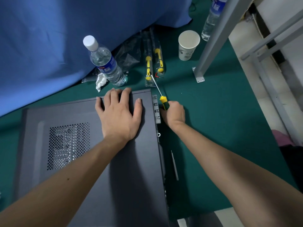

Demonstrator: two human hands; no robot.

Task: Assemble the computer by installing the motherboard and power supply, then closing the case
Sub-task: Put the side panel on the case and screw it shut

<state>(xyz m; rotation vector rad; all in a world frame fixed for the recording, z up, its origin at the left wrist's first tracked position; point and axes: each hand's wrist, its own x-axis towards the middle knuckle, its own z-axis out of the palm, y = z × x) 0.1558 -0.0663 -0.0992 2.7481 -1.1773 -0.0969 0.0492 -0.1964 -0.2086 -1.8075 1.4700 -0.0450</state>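
Note:
The dark grey computer case [91, 177] lies on its side on the green mat, its side panel on top with a perforated vent [68, 145] at the left. My left hand [118, 115] lies flat on the panel near its far right corner, fingers spread over the far edge. My right hand [173, 113] grips a screwdriver [161, 97] with a yellow and green handle, right beside the case's rear edge with its slot brackets [156, 110]. The screwdriver shaft points away from me. The motherboard and power supply are hidden inside.
A water bottle [105, 63] and a crumpled tissue [100, 81] stand just beyond the case. Bagged yellow screwdrivers [154, 63], a paper cup [187, 45] and a second bottle [212, 18] lie farther back. A grey metal post [213, 41] rises at right. Blue cloth [49, 38] covers the far left.

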